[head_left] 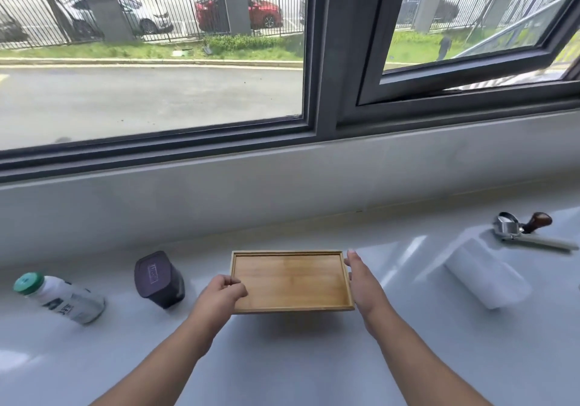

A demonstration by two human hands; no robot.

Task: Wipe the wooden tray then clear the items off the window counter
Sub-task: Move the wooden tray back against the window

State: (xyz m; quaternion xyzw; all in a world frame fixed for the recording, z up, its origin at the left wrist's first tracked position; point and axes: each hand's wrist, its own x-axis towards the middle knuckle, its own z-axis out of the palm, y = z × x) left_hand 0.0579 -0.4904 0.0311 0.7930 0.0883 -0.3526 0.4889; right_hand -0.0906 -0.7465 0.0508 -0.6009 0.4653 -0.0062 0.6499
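Observation:
A rectangular wooden tray point(290, 280) with a low rim hovers just above the white window counter point(282, 358), casting a shadow beneath it. My left hand point(224, 292) grips its left edge with the thumb on top. Along the tray's right edge my right hand point(361, 277) holds it with fingers stretched flat. The tray is bare inside. On the counter stand a white bottle with a green cap point(59, 297) at far left and a dark purple container point(158, 280) beside the tray. A white paper towel roll point(486, 275) lies to the right.
A metal portafilter with a pale handle point(521, 233) and a brown-knobbed tamper point(538, 221) lie at the back right. The counter ends at a low white wall under the window frame point(323, 60); the right window pane is tilted open.

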